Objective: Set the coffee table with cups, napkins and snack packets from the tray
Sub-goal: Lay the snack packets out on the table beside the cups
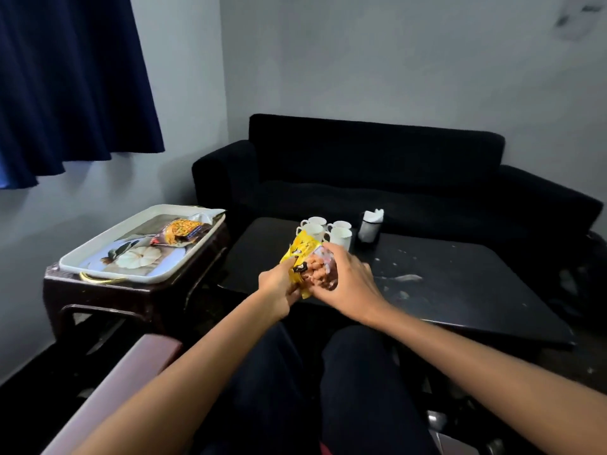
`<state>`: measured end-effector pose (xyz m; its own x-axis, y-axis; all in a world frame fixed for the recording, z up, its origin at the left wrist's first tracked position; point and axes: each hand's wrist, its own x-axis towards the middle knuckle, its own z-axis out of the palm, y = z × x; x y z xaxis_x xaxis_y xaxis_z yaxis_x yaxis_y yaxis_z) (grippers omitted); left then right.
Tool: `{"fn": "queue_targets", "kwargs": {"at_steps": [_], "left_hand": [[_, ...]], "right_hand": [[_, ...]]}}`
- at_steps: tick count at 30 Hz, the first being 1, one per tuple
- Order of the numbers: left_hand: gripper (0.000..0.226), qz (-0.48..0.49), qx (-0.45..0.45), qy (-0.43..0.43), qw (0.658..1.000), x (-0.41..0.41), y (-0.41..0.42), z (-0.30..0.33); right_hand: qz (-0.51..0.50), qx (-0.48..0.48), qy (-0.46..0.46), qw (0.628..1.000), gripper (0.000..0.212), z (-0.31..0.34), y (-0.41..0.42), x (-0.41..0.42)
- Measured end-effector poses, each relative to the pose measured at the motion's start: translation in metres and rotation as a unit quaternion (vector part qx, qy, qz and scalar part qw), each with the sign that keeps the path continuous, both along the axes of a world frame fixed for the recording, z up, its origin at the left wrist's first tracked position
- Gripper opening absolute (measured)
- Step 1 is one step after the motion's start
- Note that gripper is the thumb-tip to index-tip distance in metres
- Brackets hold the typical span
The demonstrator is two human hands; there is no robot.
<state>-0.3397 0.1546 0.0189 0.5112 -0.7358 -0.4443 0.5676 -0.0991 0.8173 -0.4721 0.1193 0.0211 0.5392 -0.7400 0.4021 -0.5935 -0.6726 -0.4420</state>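
Note:
Both hands hold a yellow snack packet (307,262) with orange pieces showing through it, above the near left part of the black coffee table (460,284). My left hand (279,287) grips its lower left edge and my right hand (348,277) clasps its right side. Several white cups (328,231) stand grouped at the table's far side, with a dark napkin holder (369,226) holding white napkins to their right. On the left, a white tray (98,251) with a printed base carries another orange snack packet (182,231).
The tray rests on a dark brown side table (131,300). A black sofa (377,165) runs behind the coffee table. A blue curtain (65,83) hangs at upper left. A brown chair arm (131,382) and my dark-clothed knees (345,372) fill the foreground.

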Motion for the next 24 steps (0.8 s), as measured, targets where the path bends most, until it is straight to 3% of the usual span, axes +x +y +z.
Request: {"fn": "queue_targets", "kwargs": {"at_steps": [5, 11, 20, 24], "left_hand": [[0.012, -0.068, -0.011, -0.104, 0.992, -0.013, 0.022, -0.003], [0.016, -0.118, -0.055, -0.197, 0.972, -0.025, 0.044, -0.009], [0.025, -0.158, -0.103, -0.281, 0.941, -0.032, 0.049, -0.006], [0.027, -0.221, -0.126, -0.26, 0.931, -0.027, 0.05, 0.002]], "right_hand": [[0.019, 0.037, -0.004, 0.999, 0.087, -0.012, 0.031, -0.037], [0.048, 0.112, -0.045, 0.992, 0.081, -0.018, 0.041, -0.049], [0.056, 0.278, -0.171, 0.944, 0.091, -0.016, 0.037, -0.056], [0.037, 0.316, -0.231, 0.919, 0.09, -0.012, 0.033, -0.061]]}}
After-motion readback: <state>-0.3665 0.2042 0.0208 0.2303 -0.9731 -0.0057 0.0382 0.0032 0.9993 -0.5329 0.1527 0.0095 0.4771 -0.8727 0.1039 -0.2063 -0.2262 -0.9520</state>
